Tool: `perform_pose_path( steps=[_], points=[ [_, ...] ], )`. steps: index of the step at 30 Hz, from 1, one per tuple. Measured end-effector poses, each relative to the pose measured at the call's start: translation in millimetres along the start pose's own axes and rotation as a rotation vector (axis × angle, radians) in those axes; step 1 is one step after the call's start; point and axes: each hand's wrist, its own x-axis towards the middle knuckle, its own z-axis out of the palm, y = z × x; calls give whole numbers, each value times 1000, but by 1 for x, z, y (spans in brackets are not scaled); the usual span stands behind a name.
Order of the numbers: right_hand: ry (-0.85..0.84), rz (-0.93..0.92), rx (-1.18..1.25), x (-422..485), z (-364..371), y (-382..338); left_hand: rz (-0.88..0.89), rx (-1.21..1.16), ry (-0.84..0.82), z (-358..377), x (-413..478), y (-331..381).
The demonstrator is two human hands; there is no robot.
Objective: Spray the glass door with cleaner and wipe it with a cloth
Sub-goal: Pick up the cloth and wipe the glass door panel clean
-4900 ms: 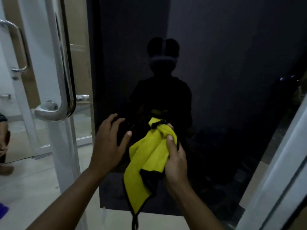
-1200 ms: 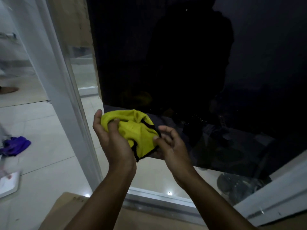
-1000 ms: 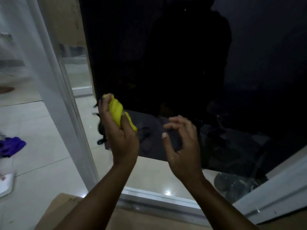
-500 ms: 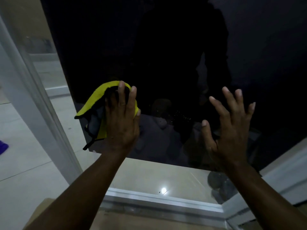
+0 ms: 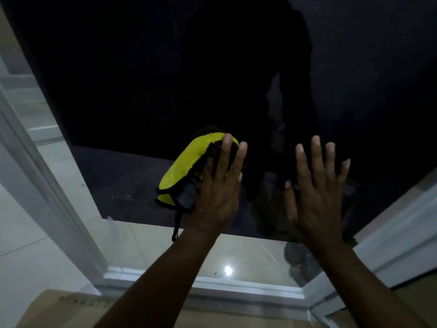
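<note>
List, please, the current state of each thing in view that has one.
yellow cloth, folded, pressed to the glass door
left hand, open, straight fingers pressing the yellow cloth
right hand, open, fingers spread, holding nothing
glass door, dark, reflective, yellow cloth low on it

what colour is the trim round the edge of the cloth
Black, edging the yellow cloth under the left hand; head view.

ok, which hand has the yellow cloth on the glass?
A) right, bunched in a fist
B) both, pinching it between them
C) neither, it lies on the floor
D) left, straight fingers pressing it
D: the left hand presses the yellow cloth against the glass door with straight fingers, while the right hand is spread bare beside it, apart from the cloth.
</note>
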Motion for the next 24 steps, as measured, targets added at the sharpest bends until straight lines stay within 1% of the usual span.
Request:
perform_pose_path(
  steps=[3,6,8,14,20,24],
  points=[
    [-4,1,12,-3,0,6,98,57,-35,7,0,17],
    [-8,22,42,-7,-2,13,85,104,-154,18,-5,30],
    [-14,24,31,-10,-5,22,75,105,-174,24,-8,36],
    [-5,69,17,-18,-11,45,37,78,-142,27,-8,44],
    [23,163,55,-26,-16,57,102,50,-45,28,4,68],
    [37,221,87,-35,-22,71,90,0,-89,38,6,84]
  ],
)
